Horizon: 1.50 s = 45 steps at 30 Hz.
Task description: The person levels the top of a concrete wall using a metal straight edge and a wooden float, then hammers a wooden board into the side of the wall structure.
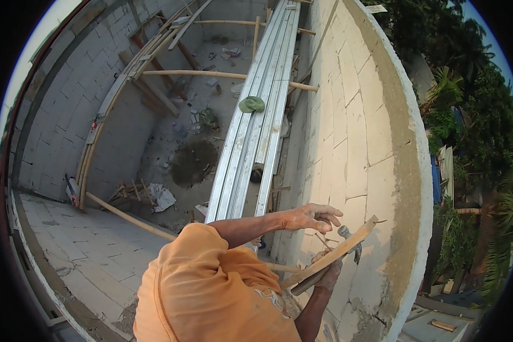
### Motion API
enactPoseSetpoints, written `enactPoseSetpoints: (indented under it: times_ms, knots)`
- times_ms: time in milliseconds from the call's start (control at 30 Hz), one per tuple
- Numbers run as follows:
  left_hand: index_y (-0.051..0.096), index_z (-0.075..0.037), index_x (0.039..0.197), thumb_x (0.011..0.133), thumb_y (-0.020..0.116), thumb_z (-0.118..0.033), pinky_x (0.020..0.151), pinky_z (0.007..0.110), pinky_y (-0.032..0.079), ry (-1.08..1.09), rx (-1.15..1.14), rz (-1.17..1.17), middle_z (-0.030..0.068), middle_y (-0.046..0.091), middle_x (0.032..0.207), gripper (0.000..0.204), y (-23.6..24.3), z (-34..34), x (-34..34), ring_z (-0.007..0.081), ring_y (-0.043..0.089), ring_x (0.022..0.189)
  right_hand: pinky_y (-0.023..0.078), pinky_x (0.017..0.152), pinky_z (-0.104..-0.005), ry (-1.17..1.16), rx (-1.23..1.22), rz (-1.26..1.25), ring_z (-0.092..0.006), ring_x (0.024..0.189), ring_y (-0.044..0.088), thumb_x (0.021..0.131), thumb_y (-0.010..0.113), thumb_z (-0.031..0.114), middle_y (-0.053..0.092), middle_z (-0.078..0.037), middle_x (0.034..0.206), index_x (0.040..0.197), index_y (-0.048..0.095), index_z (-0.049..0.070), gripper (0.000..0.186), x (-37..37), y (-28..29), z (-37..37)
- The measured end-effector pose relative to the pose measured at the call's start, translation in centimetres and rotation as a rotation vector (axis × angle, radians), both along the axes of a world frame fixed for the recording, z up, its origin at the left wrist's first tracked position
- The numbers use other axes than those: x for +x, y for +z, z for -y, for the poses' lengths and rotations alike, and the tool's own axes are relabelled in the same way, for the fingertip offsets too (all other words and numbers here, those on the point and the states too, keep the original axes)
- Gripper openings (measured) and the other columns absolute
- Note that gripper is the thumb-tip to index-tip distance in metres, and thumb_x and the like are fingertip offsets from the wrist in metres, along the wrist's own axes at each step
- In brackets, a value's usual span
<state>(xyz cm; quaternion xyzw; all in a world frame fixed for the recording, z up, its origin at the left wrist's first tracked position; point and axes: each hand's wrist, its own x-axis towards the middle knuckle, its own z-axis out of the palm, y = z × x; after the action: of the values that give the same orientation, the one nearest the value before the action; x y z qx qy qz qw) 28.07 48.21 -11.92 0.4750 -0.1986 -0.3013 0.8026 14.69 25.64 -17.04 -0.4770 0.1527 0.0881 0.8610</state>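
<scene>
My left hand (316,218) hovers just left of a wooden batten's upper end, fingers apart and loosely curved; a thin rod or nail lies below its fingertips. My right hand (328,273) is closed round the batten (347,242) and what looks like the dark handle of a hammer (354,251), whose metal head shows behind the wood. A nail (382,221) sticks out at the batten's upper end. My orange-sleeved shoulder and torso fill the lower middle of the view, hiding what lies beneath.
Long metal channels (251,137) with a green cloth (251,104) on them span a block-walled room below. Bamboo poles (182,73) cross it, above a floor with rubble. A pale block wall (347,137) rises at the right, trees beyond.
</scene>
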Motion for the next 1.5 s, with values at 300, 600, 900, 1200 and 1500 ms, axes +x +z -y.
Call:
enactPoseSetpoints:
  times_ms: [300, 600, 900, 1200, 1500]
  knots:
    - [0.039, -0.002, 0.145, 0.074, 0.077, -0.06, 0.099, 0.044, 0.044, 0.103, 0.275, 0.098, 0.0198, 0.054, 0.122, 0.099, -1.0, 1.7, -0.6, 0.0304, 0.052, 0.116, 0.053, 0.064, -0.038, 0.046, 0.199, 0.137, -0.0266, 0.067, 0.061, 0.093, 0.058, 0.042, 0.061, -0.015, 0.078, 0.111, 0.055, 0.0, 0.045, 0.4, -0.9, -3.0]
    - [0.04, 0.0, 0.143, 0.075, 0.08, -0.051, 0.104, 0.047, 0.04, -0.087, 0.068, -0.137, 0.0253, 0.051, 0.128, 0.094, -2.7, 2.3, -1.3, 0.0358, 0.047, 0.124, 0.053, 0.063, -0.0381, 0.04, 0.241, 0.07, -0.027, 0.071, 0.061, 0.095, 0.054, 0.049, 0.061, -0.014, 0.082, 0.11, 0.054, 0.003, 0.049, 0.5, -1.1, -4.1]
    - [0.042, -0.008, 0.147, 0.086, 0.074, -0.036, 0.089, 0.034, 0.049, -0.213, -0.023, -0.134, 0.0087, 0.06, 0.112, 0.074, -2.9, 3.4, -3.0, 0.0198, 0.057, 0.103, 0.053, 0.059, -0.0382, -0.143, 0.164, -0.076, -0.0241, 0.067, 0.06, 0.096, 0.049, 0.048, 0.061, -0.011, 0.083, 0.112, 0.056, 0.006, 0.046, -0.4, -2.2, -3.8]
    - [0.054, 0.0, 0.126, 0.079, 0.08, -0.031, 0.089, 0.031, 0.049, -0.347, -0.126, -0.288, 0.007, 0.063, 0.109, 0.062, -3.9, 3.3, -1.5, 0.0153, 0.06, 0.1, 0.055, 0.072, -0.0401, -0.212, -0.079, -0.106, -0.0244, 0.082, 0.063, 0.097, 0.05, 0.042, 0.063, -0.013, 0.098, 0.116, 0.054, 0.003, 0.044, 0.3, -2.0, -4.9]
    - [0.052, 0.002, 0.124, 0.075, 0.084, -0.02, 0.094, 0.035, 0.05, 0.026, -0.03, -0.319, 0.0113, 0.064, 0.112, 0.062, -1.0, -1.5, 2.5, 0.0195, 0.063, 0.103, 0.055, 0.073, -0.0375, -0.297, -0.456, -0.04, -0.025, 0.078, 0.065, 0.095, 0.06, 0.029, 0.064, -0.017, 0.087, 0.109, 0.054, -0.004, 0.037, 2.6, 4.8, -0.9]
